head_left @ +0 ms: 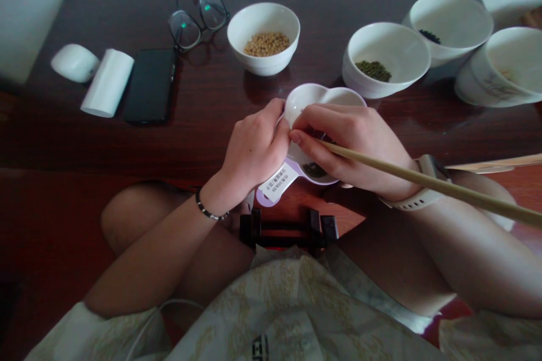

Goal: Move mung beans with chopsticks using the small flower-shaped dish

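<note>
My left hand (258, 141) is closed on the left rim of a white lobed dish (305, 98) with a lilac edge. A flat lilac handle with a printed paper label (277, 182) sticks out below that hand. Small dark grains (314, 170) lie in the dish's lower part. My right hand (359, 144) reaches over the dish, its thumb and fingers pinched round a long wooden chopstick (423, 176) that slants off to the right. The fingertips of both hands meet above the dish's left side. The chopstick's tip and much of the dish's inside are hidden.
Beyond the dish stand a bowl of tan beans (266, 45), a bowl of green beans (373, 71), a bowl of black beans (429, 37) and another bowl (519, 73). Glasses (199, 20), a black phone (149, 86) and a white cylinder (108, 83) lie at left.
</note>
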Demonstrator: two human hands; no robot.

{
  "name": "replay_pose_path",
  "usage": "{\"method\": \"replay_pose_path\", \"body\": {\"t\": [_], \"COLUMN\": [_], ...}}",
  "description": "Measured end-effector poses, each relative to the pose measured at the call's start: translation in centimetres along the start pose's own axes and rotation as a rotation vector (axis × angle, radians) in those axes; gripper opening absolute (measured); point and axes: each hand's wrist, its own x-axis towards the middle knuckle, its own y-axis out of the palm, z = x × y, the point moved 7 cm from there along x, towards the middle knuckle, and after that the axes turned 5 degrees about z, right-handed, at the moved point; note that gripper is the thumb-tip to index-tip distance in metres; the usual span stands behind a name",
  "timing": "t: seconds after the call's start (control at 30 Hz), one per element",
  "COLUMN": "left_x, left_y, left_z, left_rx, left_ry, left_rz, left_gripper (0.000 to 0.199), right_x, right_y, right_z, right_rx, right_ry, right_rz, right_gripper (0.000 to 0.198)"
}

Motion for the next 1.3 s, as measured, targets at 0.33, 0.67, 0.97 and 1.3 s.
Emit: {"method": "replay_pose_path", "body": {"t": [0.33,0.67,0.97,1.3], "left_x": [0.09,-0.08,0.12,-0.13], "left_y": [0.07,-0.27,-0.09,-0.31], "left_z": [-0.13,-0.66,-0.54,-0.97], "left_rx": [0.044,0.029,0.033,0.083], "left_ry": [-0.017,-0.021,-0.047,-0.001], "left_rz": [0.010,0.021,0.032,-0.028], "left_gripper": [0.024,0.027,0.025,0.028], "right_x": [0.01,-0.20,-0.33,-0.27], "right_y": [0.06,-0.18,-0.18,-0.22], "right_z": [-0.01,0.09,0.03,0.55], "right_rx": [0.001,-0.065,-0.053,-0.135], "right_ry": [0.019,0.040,0.089,0.057], "right_rz": [0.010,0.013,0.052,0.049], "right_gripper": [0.032,0.032,0.039,0.028]}}
